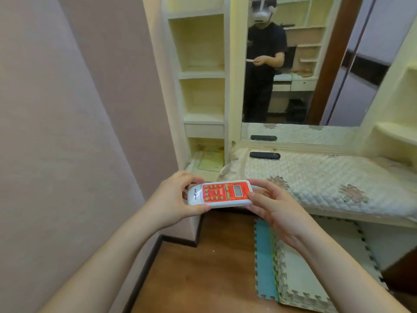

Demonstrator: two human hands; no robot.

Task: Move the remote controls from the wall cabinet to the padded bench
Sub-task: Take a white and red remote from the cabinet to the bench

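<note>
I hold a white remote control with an orange button face (222, 193) level in front of me, over the floor just before the bench's left end. My left hand (178, 199) grips its left end, thumb underneath. My right hand (274, 205) grips its right end, thumb on the face. A black remote control (264, 155) lies on the quilted padded bench (316, 177), close to the mirror. The cream wall cabinet (200, 75) stands behind, and its open shelves show nothing on them.
A large mirror (316, 64) above the bench reflects me and the black remote. A stack of foam puzzle mats (300, 267) lies on the wooden floor under the bench's front edge. A plain wall fills the left side. More cream shelves (397, 132) stand at the right.
</note>
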